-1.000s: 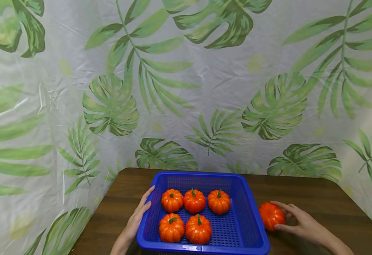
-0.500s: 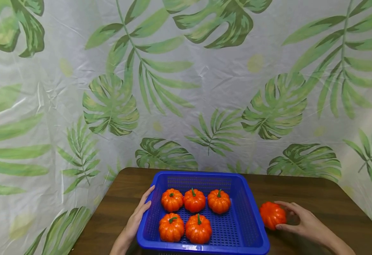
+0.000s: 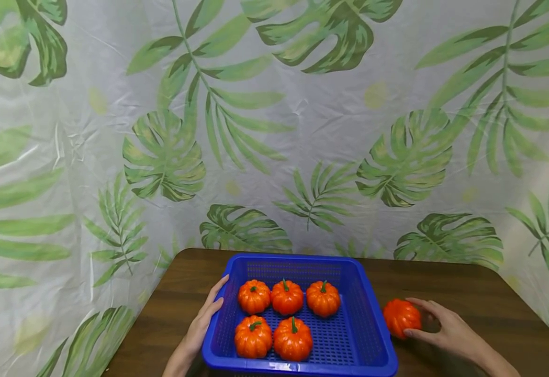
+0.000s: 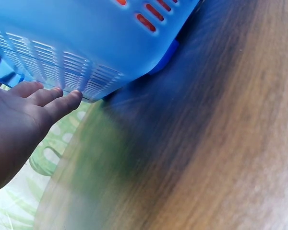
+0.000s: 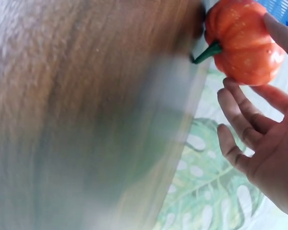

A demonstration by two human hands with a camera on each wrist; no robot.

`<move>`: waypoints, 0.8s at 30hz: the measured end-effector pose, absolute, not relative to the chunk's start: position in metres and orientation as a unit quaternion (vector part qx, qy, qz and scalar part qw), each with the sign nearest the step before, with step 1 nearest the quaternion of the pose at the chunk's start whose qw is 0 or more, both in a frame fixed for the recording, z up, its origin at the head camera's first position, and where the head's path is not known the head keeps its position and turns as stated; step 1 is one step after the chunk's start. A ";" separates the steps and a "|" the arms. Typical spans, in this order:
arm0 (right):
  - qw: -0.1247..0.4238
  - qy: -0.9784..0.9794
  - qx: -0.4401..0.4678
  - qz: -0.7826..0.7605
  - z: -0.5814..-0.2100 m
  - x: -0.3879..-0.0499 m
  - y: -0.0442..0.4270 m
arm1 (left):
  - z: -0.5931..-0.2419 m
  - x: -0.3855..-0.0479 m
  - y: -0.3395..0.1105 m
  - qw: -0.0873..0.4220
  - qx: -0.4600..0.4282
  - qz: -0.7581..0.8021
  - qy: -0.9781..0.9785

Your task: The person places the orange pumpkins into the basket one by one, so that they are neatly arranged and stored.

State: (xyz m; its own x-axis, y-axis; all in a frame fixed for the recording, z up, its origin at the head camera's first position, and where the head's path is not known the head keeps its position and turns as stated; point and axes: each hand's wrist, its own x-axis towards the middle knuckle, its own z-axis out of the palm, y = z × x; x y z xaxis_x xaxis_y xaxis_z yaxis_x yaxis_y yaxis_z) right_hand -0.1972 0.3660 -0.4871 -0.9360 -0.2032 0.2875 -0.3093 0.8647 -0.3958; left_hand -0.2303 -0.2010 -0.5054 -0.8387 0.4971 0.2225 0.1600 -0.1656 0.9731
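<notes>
My right hand holds a small orange pumpkin between thumb and fingers, just right of a blue plastic basket. In the right wrist view, the thumb lies on one side of this pumpkin and a finger on the other. Its green stem faces the table side and is hidden from the head view. Along the basket's left wall rests my left hand. Its fingers lie fairly straight against the slotted side. Several similar pumpkins sit inside, including a front one, in two rows.
The basket stands on a dark brown wooden table. Behind the table hangs a pale sheet printed with green leaves. Within the basket, bare mesh floor shows at the front right.
The pumpkin in my right hand has shifted and turned very slightly beside the basket. The left hand, the basket and the pumpkins in it look the same.
</notes>
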 end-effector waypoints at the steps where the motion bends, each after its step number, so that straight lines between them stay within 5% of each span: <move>1: 0.124 -0.957 0.137 0.224 -0.488 -0.198 0.366 | -0.506 -0.231 -0.201 0.118 0.262 0.719 0.633; 16: 0.124 -0.954 0.128 0.241 -0.486 -0.198 0.367 | -0.500 -0.228 -0.201 0.113 0.261 0.717 0.637; 24: 0.213 -0.937 0.184 0.208 -0.484 -0.198 0.374 | -0.499 -0.227 -0.200 0.110 0.261 0.716 0.638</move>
